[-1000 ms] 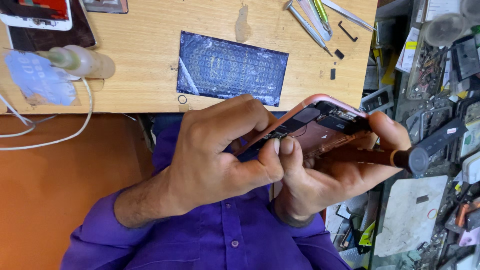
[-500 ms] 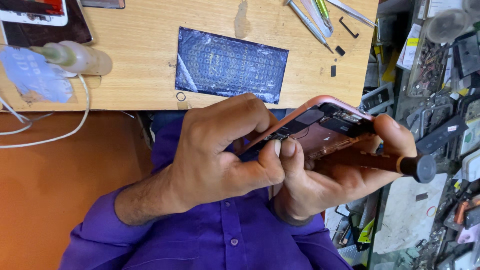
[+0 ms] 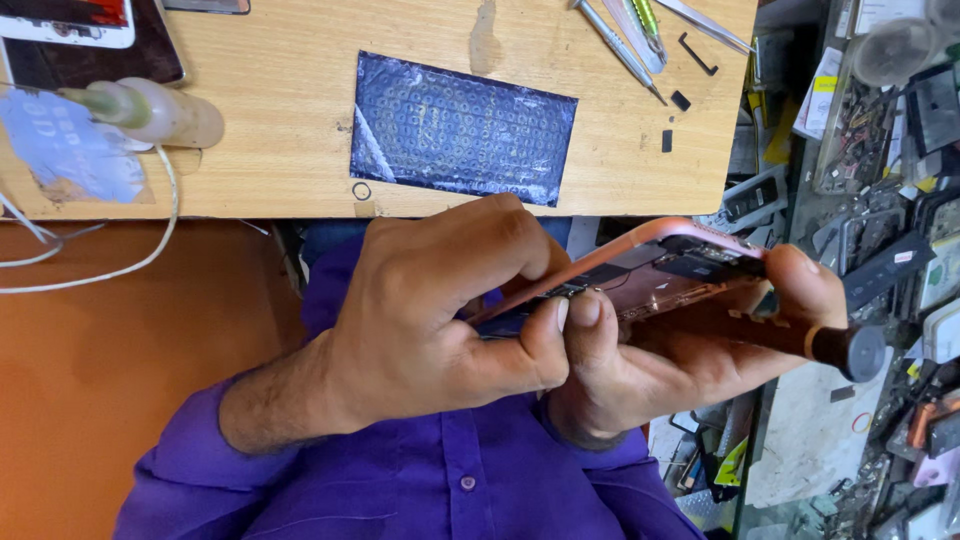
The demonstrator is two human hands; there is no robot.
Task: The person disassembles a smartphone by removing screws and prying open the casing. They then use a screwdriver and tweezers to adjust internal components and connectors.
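The left hand (image 3: pixel 430 320) pinches the near edge of an opened pink phone (image 3: pixel 660 275), held above the lap just off the desk (image 3: pixel 280 120). The right hand (image 3: pixel 680 350) cradles it, gripping a screwdriver (image 3: pixel 800 340). A slip could gouge exposed circuitry.

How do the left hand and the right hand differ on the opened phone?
The left hand shows its back and pinches the edge of the opened phone; the right hand cradles it from beneath. The right hand also holds a dark-handled screwdriver; the left holds no tool. Both touch the phone, and their thumbs meet.
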